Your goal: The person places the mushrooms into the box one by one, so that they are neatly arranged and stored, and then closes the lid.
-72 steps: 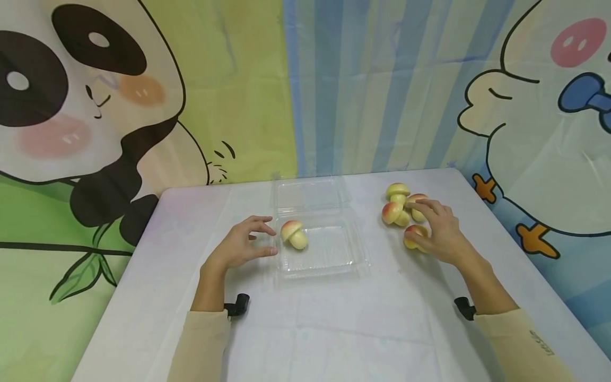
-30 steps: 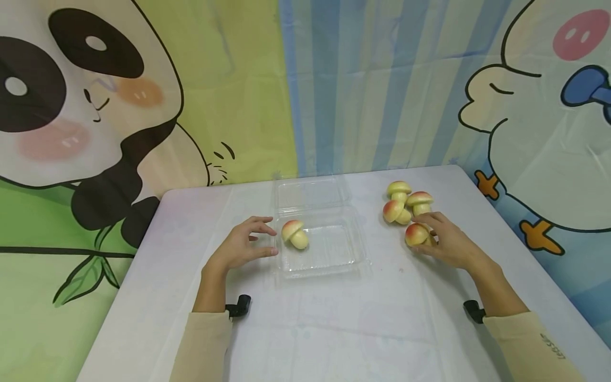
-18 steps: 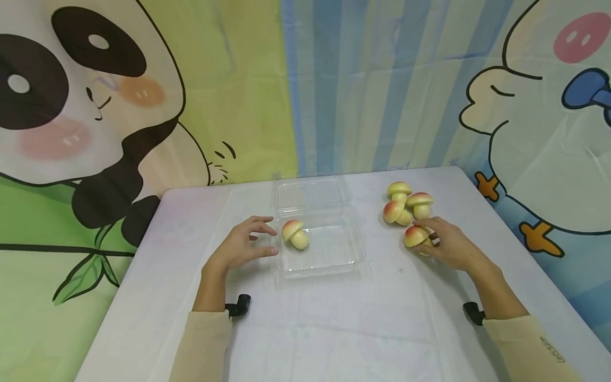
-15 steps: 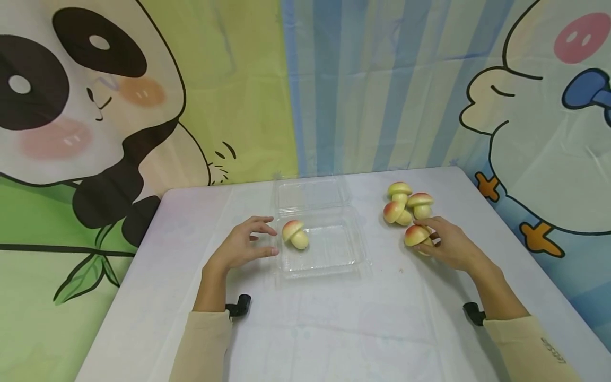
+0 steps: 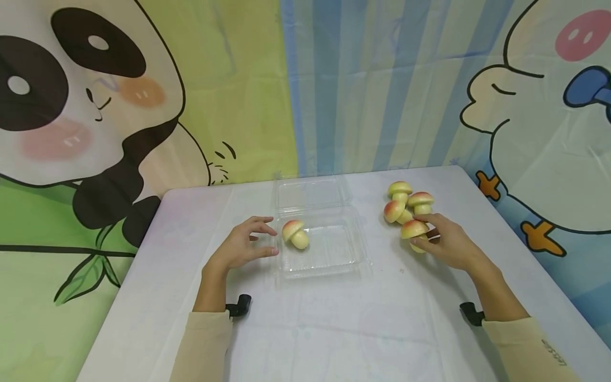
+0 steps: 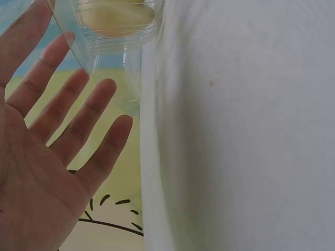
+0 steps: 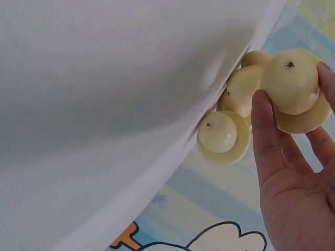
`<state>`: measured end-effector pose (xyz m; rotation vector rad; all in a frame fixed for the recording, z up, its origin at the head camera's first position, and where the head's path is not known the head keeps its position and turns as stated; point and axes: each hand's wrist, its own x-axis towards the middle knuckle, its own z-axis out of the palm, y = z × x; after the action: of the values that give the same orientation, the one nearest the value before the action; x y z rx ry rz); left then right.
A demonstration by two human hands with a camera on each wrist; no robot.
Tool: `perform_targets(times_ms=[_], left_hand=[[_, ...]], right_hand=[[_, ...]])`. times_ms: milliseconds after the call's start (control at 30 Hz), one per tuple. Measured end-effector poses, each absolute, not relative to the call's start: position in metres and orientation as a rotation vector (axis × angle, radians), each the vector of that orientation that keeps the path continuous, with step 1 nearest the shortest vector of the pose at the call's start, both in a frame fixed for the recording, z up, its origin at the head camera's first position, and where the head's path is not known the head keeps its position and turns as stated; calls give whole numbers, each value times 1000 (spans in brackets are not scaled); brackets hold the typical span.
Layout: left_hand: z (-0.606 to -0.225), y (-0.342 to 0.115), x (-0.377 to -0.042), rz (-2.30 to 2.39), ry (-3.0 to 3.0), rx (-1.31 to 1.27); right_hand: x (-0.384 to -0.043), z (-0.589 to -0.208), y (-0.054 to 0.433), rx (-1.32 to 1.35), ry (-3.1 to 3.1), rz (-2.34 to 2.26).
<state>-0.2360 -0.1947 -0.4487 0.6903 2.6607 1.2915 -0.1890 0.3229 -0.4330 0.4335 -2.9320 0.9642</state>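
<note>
My right hand (image 5: 451, 243) pinches a toy mushroom (image 5: 413, 229) with a red-and-yellow cap and pale stem. In the right wrist view that mushroom (image 7: 289, 83) sits between thumb and fingers, its stem end toward the camera. Three similar mushrooms (image 5: 394, 210) cluster just behind it on the table. My left hand (image 5: 244, 243) stands with fingers spread at the left side of a clear plastic clamshell box (image 5: 334, 246), seen palm-on in the left wrist view. One mushroom (image 5: 297, 235) lies on its side in the left part of the box.
The box's clear lid (image 5: 312, 193) lies folded back toward the rear of the table. A white cloth covers the table (image 5: 334, 323). Behind it hangs a cartoon-printed curtain (image 5: 358, 85). Black wrist cameras (image 5: 240, 305) are strapped to both wrists.
My right hand has closed on the nearest mushroom, which has turned and shifted slightly up and left toward the cluster. The left hand and the box have stayed put.
</note>
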Motion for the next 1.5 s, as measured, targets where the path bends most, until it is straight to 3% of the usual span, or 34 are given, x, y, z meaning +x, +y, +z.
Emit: perform_targets(times_ms=[1200,1500], left_hand=[[-453,-194,-240,1310,2643,699],[-452,-196,-240,1294,2661,693]], right_hand=[[-213,-435,279,595,-2581,1197],[-205,-399,249,641,-2516,1272]])
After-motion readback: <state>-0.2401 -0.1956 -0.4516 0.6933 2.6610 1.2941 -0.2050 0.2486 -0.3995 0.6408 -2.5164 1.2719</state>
